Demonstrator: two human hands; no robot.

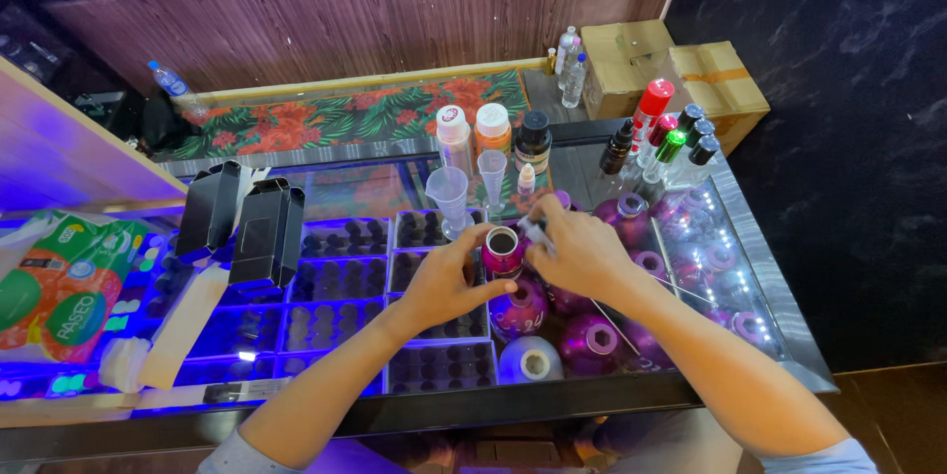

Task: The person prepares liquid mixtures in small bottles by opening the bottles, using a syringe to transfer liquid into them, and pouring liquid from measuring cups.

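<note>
My left hand grips the neck of a round purple bottle with a pink metallic collar whose mouth is uncapped. My right hand hovers beside that collar and pinches a small clear syringe-like dropper just to the right of the bottle's mouth. Both hands work over a glass counter top lit blue from below.
Behind the hands stand a clear measuring cup, a small funnel glass, capped bottles and spray bottles. More purple bottles sit at right. Black boxes, a tissue pack and cardboard boxes surround the counter.
</note>
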